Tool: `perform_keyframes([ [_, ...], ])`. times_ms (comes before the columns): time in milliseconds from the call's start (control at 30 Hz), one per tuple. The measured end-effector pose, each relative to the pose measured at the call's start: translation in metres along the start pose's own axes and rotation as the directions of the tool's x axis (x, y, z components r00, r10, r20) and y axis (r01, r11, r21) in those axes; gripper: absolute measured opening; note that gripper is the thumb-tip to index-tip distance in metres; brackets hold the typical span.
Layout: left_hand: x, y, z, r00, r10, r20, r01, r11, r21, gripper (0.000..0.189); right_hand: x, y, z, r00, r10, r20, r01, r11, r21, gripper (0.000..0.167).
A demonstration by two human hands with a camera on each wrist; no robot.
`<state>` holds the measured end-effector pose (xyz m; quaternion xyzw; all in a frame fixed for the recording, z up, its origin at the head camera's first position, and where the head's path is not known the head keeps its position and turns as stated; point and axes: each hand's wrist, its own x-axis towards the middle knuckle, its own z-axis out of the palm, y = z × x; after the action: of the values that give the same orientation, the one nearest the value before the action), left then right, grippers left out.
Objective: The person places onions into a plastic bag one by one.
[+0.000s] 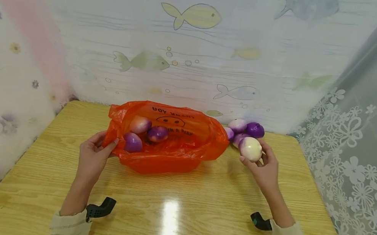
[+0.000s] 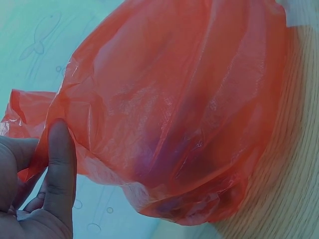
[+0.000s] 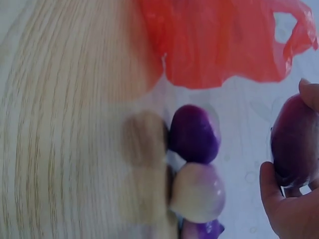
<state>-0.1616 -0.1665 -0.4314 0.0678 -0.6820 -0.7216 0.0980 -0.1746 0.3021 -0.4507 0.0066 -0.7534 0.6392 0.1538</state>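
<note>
A red plastic bag (image 1: 163,164) lies on its side on the table, its wide mouth facing me. My left hand (image 1: 92,157) pinches its left edge between thumb and fingers. Inside are a pale purple onion (image 1: 140,125), a darker onion (image 1: 157,134) and another purple onion (image 1: 133,142). My right hand (image 1: 265,169) grips a purple-and-white onion (image 1: 251,149), raised to the right of the bag. Behind that onion, several more sit in a cluster, among them a deep purple onion (image 1: 255,130). In the left wrist view the bag's film (image 2: 169,99) veils its contents.
The wooden table (image 1: 213,212) ends at a wall covering (image 1: 195,57) printed with fish, close behind the bag and the onion cluster. A lace curtain (image 1: 361,181) hangs along the right side. Dark wrist mounts (image 1: 101,208) sit at both cuffs.
</note>
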Motion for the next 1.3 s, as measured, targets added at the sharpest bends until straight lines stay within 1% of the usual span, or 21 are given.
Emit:
perform_keyframes([
  [200, 0.0, -0.001, 0.0, 1.0, 0.003, -0.002, -0.003, 1.0, -0.003, 0.035, -0.013, -0.012, 0.011, 0.997, -0.052, 0.06, 0.051, 0.999, 0.015, 0.075],
  [367, 0.001, -0.002, 0.0, 1.0, 0.005, 0.001, -0.005, 1.0, 0.004, 0.036, -0.022, -0.021, 0.021, 0.99, -0.095, 0.109, 0.088, 0.994, 0.064, 0.08],
  [567, 0.001, 0.0, -0.001, 1.0, -0.002, 0.0, 0.002, 1.0, 0.009, 0.036, -0.03, -0.029, 0.036, 0.966, -0.169, 0.198, 0.149, 0.983, 0.112, 0.086],
  [767, 0.002, 0.0, -0.001, 1.0, 0.01, 0.009, -0.01, 1.0, 0.014, 0.036, -0.038, -0.033, 0.058, 0.941, -0.209, 0.267, 0.171, 0.972, 0.159, 0.087],
  [867, 0.002, 0.0, -0.002, 1.0, 0.022, 0.012, -0.023, 1.0, 0.022, 0.034, -0.041, -0.038, 0.07, 0.932, -0.226, 0.283, 0.178, 0.967, 0.184, 0.087],
  [967, 0.002, 0.001, -0.002, 0.999, 0.028, 0.016, -0.028, 1.0, 0.01, 0.034, -0.043, -0.044, 0.082, 0.924, -0.25, 0.289, 0.195, 0.959, 0.206, 0.087],
  [1100, 0.002, 0.002, -0.002, 1.0, 0.025, 0.016, -0.026, 1.0, 0.019, 0.037, -0.042, -0.052, 0.097, 0.919, -0.288, 0.268, 0.233, 0.948, 0.218, 0.087],
  [1200, 0.002, 0.003, -0.003, 0.999, 0.029, 0.02, -0.03, 0.999, 0.045, 0.04, -0.04, -0.058, 0.105, 0.916, -0.312, 0.253, 0.261, 0.941, 0.217, 0.087],
  [1300, 0.002, 0.003, -0.003, 0.999, 0.033, 0.027, -0.034, 0.999, 0.037, 0.041, -0.037, -0.064, 0.112, 0.913, -0.324, 0.246, 0.274, 0.937, 0.218, 0.088],
])
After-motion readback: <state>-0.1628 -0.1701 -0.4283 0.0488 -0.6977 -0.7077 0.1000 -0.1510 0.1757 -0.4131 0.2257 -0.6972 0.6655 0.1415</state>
